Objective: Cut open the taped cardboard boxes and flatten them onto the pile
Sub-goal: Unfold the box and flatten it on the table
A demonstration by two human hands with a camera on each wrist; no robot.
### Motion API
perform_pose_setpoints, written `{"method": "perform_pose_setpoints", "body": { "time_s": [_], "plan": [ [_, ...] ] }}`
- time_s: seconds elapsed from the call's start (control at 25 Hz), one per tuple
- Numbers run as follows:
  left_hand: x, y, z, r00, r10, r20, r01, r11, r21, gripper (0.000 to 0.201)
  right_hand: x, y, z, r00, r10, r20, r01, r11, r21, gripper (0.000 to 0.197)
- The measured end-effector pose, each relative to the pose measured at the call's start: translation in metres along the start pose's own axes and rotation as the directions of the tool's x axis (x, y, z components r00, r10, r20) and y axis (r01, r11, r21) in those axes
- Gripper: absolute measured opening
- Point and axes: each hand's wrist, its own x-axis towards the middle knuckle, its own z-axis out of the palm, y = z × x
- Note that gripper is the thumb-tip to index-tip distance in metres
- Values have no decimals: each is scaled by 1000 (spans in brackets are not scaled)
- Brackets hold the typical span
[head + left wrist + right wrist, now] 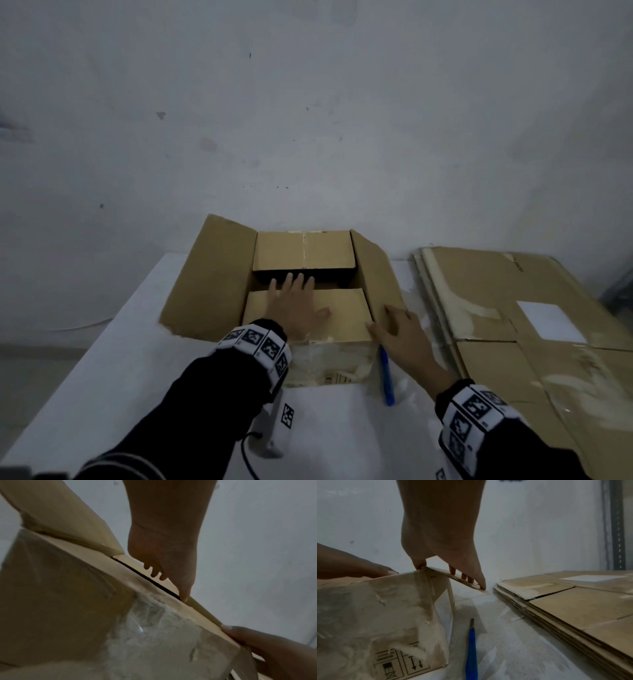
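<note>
An open-topped cardboard box [335,359] stands on the white table [137,342], with torn tape on its front face [376,615]. Its left flap [209,277] and right flap [373,270] are spread outward, and the far flap [305,250] and near flap [346,308] are folded in. My left hand [294,305] lies flat on the near flap, its straight fingers reaching over the dark gap. My right hand [404,335] rests on the right flap by the front right corner, thumb [419,565] on the corner. A blue cutter [386,377] lies on the table beside the box.
A pile of flattened cardboard [513,308] lies at the right of the table, several sheets thick [573,608]. A grey-white wall rises just behind the box. Bits of tape lie between box and pile. The table's left edge runs close to the left flap.
</note>
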Motion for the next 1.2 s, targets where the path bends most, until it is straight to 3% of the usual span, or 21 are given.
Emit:
{"method": "perform_pose_setpoints", "body": {
  "time_s": [0.08, 0.16, 0.32, 0.4, 0.48, 0.56, 0.64, 0.72, 0.76, 0.8, 0.84, 0.88, 0.92, 1.0, 1.04, 1.2],
  "plan": [
    [10, 6, -1, 998, -22, 50, 23, 1000, -12, 82, 0, 4, -3, 1000, 2, 9, -3, 998, 65, 67],
    [14, 8, -4, 1000, -29, 9, 30, 999, -38, 78, -2, 8, -7, 1000, 9, 4, -9, 990, 140, 67],
    [10, 4, -25, 977, -13, -212, -51, 955, -292, 66, -9, 13, -3, 967, 164, -197, -146, 984, 102, 86],
    [-3, -1, -42, 935, -11, -353, -145, 900, -411, 57, -14, 10, 6, 911, 177, -373, -150, 983, 102, 84],
    [-20, -6, -56, 895, 12, -445, -214, 888, -406, 49, -16, 8, 12, 842, 156, -517, -96, 985, 141, 72],
    [-39, -15, -67, 878, 85, -472, -277, 893, -354, 48, -15, 5, 17, 858, 220, -464, -41, 930, 365, 66],
    [-57, -26, -76, 922, 135, -364, -256, 916, -308, 47, -13, 0, 26, 891, 288, -352, -55, 836, 546, 64],
    [-75, -33, -78, 983, 181, -40, -185, 956, -230, 42, -11, -6, 37, 881, 337, -331, -88, 806, 586, 60],
    [-84, -33, -73, 969, 186, 166, -150, 967, -204, 41, -11, -9, 41, 877, 351, -328, -94, 794, 600, 59],
    [-91, -34, -65, 922, 155, 354, -95, 979, -182, 52, -11, -11, 45, 876, 359, -323, -94, 783, 615, 59],
    [-97, -34, -56, 881, 109, 461, -51, 989, -136, 78, -11, -10, 50, 876, 365, -314, -96, 772, 628, 58],
    [-100, -33, -46, 875, 61, 481, -28, 997, -77, 100, -11, -10, 53, 877, 375, -301, -105, 761, 640, 56],
    [-99, -32, -35, 905, 27, 426, -21, 1000, -19, 107, -12, -10, 53, 876, 387, -288, -114, 746, 657, 55],
    [-94, -24, -20, 981, 38, 191, -37, 999, -10, 91, -14, -11, 51, 874, 401, -273, -95, 694, 714, 53],
    [-90, -19, -14, 991, 61, 120, -50, 994, -95, 84, -15, -13, 47, 874, 405, -266, -76, 657, 750, 51],
    [-70, 21, 10, 988, 97, 116, -61, 957, -284, 95, -20, -29, 20, 910, 307, -278, 64, 558, 827, 45]
  ]
}}
